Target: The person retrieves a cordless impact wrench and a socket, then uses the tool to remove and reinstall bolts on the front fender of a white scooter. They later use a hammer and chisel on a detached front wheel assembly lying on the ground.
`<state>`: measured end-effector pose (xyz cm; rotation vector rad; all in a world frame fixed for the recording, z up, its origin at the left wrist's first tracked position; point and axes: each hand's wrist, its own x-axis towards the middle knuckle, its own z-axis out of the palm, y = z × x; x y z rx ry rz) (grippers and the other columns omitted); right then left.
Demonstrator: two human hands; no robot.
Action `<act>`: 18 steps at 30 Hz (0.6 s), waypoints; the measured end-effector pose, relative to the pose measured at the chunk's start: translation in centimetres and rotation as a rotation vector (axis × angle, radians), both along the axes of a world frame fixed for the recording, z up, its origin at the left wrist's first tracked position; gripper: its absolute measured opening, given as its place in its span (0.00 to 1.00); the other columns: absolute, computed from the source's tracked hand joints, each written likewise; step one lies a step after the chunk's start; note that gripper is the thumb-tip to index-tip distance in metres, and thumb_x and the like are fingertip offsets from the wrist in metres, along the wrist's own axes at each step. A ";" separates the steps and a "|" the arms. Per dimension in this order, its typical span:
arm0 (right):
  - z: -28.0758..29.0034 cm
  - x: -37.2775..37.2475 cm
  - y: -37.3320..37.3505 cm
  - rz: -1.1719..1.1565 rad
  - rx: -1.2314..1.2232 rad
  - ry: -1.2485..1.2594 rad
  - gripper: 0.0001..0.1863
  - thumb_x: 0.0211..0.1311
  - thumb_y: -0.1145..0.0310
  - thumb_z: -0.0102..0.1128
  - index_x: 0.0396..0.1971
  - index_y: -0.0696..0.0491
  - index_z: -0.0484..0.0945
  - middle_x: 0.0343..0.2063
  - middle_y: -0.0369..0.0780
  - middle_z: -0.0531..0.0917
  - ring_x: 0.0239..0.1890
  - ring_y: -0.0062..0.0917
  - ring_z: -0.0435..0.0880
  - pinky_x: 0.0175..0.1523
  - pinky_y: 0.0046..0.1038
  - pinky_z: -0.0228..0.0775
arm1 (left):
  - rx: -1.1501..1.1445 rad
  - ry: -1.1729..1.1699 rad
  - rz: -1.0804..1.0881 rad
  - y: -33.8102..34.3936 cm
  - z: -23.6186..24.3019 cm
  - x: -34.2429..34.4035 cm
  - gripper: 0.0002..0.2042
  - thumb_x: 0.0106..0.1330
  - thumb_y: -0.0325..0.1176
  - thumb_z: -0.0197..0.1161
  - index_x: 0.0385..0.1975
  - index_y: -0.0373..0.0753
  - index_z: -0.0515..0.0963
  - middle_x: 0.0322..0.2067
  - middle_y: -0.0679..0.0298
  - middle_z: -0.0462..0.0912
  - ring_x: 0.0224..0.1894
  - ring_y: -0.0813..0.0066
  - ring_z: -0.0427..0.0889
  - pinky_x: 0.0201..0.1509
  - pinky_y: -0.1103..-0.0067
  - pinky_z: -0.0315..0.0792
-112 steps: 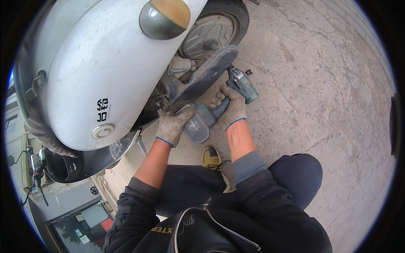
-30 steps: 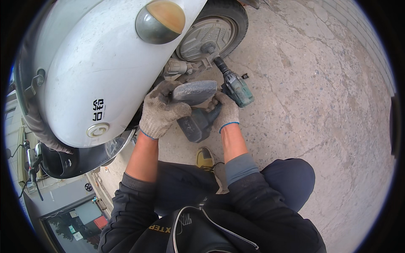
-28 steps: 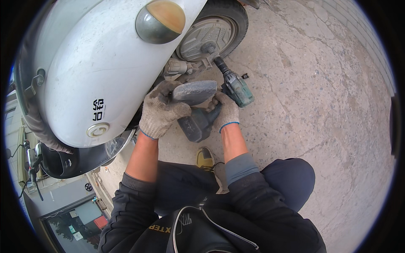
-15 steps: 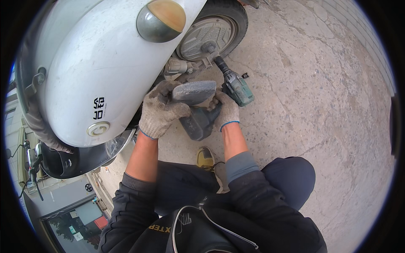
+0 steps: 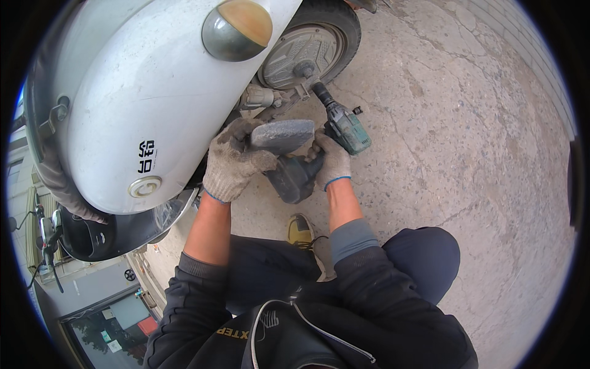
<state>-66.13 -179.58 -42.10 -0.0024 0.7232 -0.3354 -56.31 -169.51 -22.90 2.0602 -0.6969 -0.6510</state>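
As R grip (image 5: 334,157) holds impact wrench (image 5: 349,130), batt. (image 5: 291,181) leftward

Cracked concrete floor (image 5: 458,154) spreads beneath and to the right of the fingers (image 5: 264,162), with pale brickwork (image 5: 519,27) far off to their upper right. Well to their lower left stand a grey wall (image 5: 86,288) and dark glass (image 5: 86,326) showing a red sheet (image 5: 147,325) and small pale papers (image 5: 115,346).
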 end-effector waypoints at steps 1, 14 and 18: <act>0.2 -0.1 0.0 -0.005 0.030 -0.036 0.06 0.68 0.71 0.58 0.43 0.49 0.77 0.21 0.34 0.72 0.22 0.25 0.72 0.31 0.31 0.69 | -0.010 -0.009 -0.003 0.0 0.0 0.0 0.31 0.42 0.35 0.84 0.49 0.32 0.82 0.44 0.63 0.84 0.47 0.72 0.82 0.53 0.73 0.78; 2.6 -0.6 -0.4 0.022 0.135 0.021 0.05 0.73 0.67 0.55 0.44 0.48 0.76 0.22 0.32 0.71 0.22 0.24 0.71 0.30 0.32 0.66 | 0.020 0.005 0.012 -0.7 0.5 -0.4 0.30 0.43 0.29 0.82 0.50 0.31 0.81 0.43 0.61 0.84 0.46 0.73 0.81 0.52 0.74 0.78; 2.4 -0.4 -0.2 -0.026 0.238 -0.008 0.05 0.71 0.70 0.56 0.44 0.50 0.75 0.22 0.34 0.71 0.21 0.25 0.70 0.30 0.32 0.66 | 0.025 -0.028 -0.008 -0.7 0.3 -0.4 0.30 0.43 0.28 0.82 0.51 0.31 0.80 0.42 0.61 0.84 0.46 0.72 0.81 0.52 0.73 0.78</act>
